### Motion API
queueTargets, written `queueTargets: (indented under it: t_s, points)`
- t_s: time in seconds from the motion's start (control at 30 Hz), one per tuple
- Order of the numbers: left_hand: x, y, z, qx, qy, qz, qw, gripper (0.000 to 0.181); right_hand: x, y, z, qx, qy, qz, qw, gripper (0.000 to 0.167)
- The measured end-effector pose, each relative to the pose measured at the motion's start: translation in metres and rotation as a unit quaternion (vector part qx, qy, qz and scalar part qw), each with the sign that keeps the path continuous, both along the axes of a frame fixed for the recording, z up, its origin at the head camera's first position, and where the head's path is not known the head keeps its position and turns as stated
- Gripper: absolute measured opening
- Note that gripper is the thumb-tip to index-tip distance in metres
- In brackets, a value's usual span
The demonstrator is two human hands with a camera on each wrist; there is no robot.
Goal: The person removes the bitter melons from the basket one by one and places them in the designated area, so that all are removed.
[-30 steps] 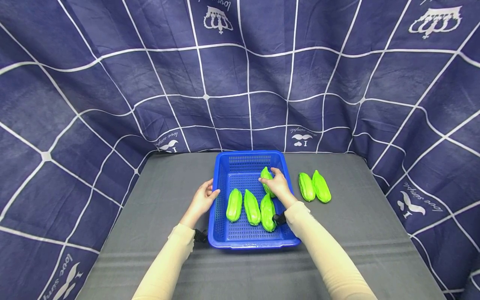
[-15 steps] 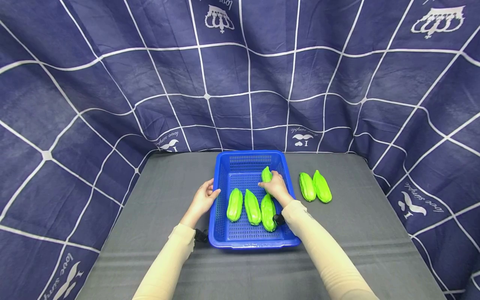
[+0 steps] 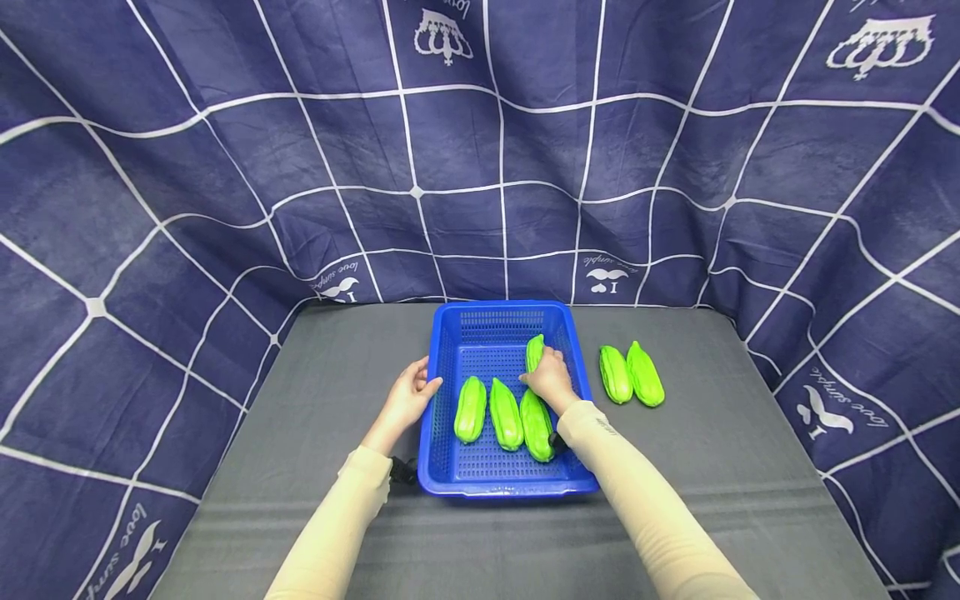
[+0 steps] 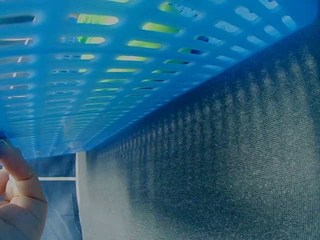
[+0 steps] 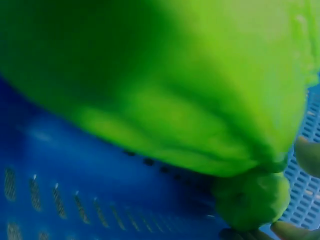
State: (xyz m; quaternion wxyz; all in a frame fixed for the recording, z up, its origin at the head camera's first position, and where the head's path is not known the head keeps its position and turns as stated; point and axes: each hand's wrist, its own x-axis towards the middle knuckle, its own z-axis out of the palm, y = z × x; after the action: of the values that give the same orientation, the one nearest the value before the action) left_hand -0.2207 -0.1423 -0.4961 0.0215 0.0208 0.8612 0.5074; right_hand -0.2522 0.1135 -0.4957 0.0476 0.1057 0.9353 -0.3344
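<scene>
A blue perforated basket (image 3: 510,489) holds several green ridged vegetables. Three lie in its front half: the left one (image 3: 470,410), the middle one (image 3: 506,415) and the right one (image 3: 536,425). Behind the right one, my right hand (image 3: 551,379) grips another green vegetable (image 3: 534,352), covering its lower part. In the right wrist view a large green vegetable (image 5: 200,90) fills the top, with the tip of another (image 5: 255,200) beside the fingertips. My left hand (image 3: 407,396) holds the basket's left rim; in the left wrist view the hand (image 4: 22,200) shows beside the basket wall (image 4: 60,107).
Two more green vegetables, one (image 3: 615,374) beside the other (image 3: 645,375), lie on the grey table (image 3: 720,417) right of the basket. A dark blue curtain (image 3: 525,150) with white lines stands behind and at both sides.
My right hand has shifted slightly toward me over the held vegetable, whose top leans a little farther right. The left hand stays at the rim.
</scene>
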Motion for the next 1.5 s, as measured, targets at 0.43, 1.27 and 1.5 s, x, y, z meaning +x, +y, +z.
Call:
queueTargets:
  t_s: [0.43, 1.27, 1.5]
  points:
    - [0.000, 0.001, 0.001, 0.000, -0.004, 0.001, 1.0000, 0.054, 0.000, -0.001, -0.004, 0.030, 0.018, -0.003, 0.9994, 0.069]
    - [-0.001, 0.001, 0.000, -0.002, -0.005, 0.002, 1.0000, 0.053, 0.001, 0.004, 0.011, -0.023, 0.041, -0.037, 0.9982, 0.063]
    - [0.000, 0.002, 0.000, -0.004, -0.007, 0.001, 1.0000, 0.054, 0.004, 0.009, 0.018, -0.041, 0.042, -0.028, 0.9979, 0.062]
